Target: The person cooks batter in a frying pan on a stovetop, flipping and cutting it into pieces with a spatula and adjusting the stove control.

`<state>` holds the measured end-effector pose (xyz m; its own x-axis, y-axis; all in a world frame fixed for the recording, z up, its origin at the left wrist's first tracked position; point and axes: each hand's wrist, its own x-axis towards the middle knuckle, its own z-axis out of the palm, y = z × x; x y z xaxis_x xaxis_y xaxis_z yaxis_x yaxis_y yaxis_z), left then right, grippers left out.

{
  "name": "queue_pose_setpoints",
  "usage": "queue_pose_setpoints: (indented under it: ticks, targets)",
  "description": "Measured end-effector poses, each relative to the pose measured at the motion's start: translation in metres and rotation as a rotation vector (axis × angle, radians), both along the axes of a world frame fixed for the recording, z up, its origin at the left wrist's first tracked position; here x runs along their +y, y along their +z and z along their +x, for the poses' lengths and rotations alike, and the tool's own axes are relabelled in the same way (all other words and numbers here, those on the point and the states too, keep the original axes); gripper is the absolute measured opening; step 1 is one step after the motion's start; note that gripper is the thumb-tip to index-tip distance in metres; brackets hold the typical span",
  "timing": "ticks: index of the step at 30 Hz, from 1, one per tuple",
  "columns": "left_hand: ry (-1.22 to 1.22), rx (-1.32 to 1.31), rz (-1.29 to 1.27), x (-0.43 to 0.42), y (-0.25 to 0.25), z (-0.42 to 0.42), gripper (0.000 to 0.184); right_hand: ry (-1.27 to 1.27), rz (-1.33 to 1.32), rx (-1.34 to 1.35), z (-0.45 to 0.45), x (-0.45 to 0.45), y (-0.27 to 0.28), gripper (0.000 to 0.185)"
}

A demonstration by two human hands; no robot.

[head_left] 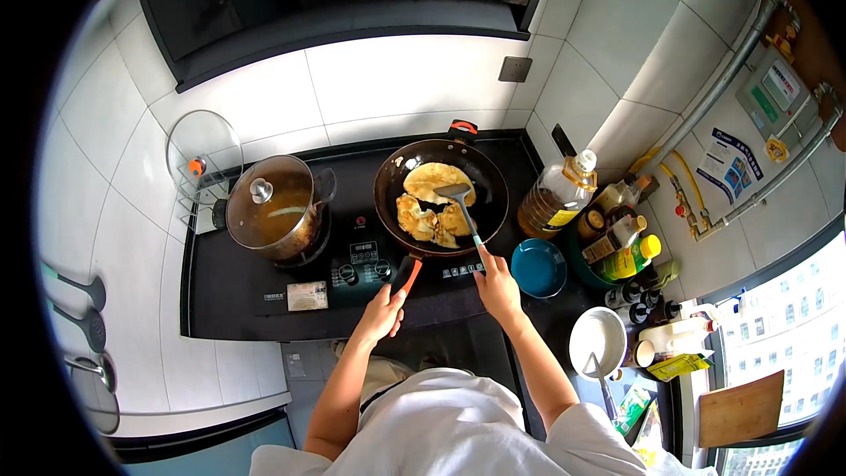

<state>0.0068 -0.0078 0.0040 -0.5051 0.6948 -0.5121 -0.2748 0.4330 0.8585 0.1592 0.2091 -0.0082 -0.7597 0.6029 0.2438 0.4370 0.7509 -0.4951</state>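
A dark wok (385, 203) stands on the black cooktop, with browned yellow egg pieces (430, 178) in it. My left hand (382, 313) is closed around the wok's orange and black handle (407, 275). In my right hand (498, 286) is the spatula (469, 219), gripped by its light blue handle. The spatula's grey blade rests over the egg near the wok's middle; whether it touches the egg is hard to tell.
To the left is a lidded glass pot (280, 198) with brown liquid. Right of the wok stand an oil bottle (556, 197), a blue bowl (538, 268), several condiment bottles and a white pot (585, 340) with a utensil. A range hood (344, 18) hangs above.
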Motion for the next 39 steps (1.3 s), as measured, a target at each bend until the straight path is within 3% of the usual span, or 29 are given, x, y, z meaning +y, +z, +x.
queue_pose_setpoints:
  ticks: [5, 8, 10, 18, 39]
  targets:
    - [-0.009, -0.003, -0.004, 0.0, 0.002, 0.0, 0.043, -0.044, -0.044, -0.001, -0.005, 0.0, 0.01, 0.049]
    - [0.009, -0.019, -0.008, 0.0, -0.004, -0.001, 0.062, -0.088, -0.087, -0.021, -0.009, 0.001, 0.015, 0.042]
    - [-0.002, -0.022, 0.0, -0.001, 0.0, -0.001, 0.059, -0.095, -0.081, -0.02, -0.012, 0.003, 0.015, 0.041]
    - [0.0, -0.013, 0.019, -0.001, -0.002, -0.001, 0.072, -0.162, -0.005, -0.003, -0.023, 0.011, 0.027, 0.049]
    - [0.004, 0.005, 0.017, 0.001, -0.014, -0.002, 0.052, -0.156, -0.097, -0.15, -0.016, 0.012, 0.023, 0.047]
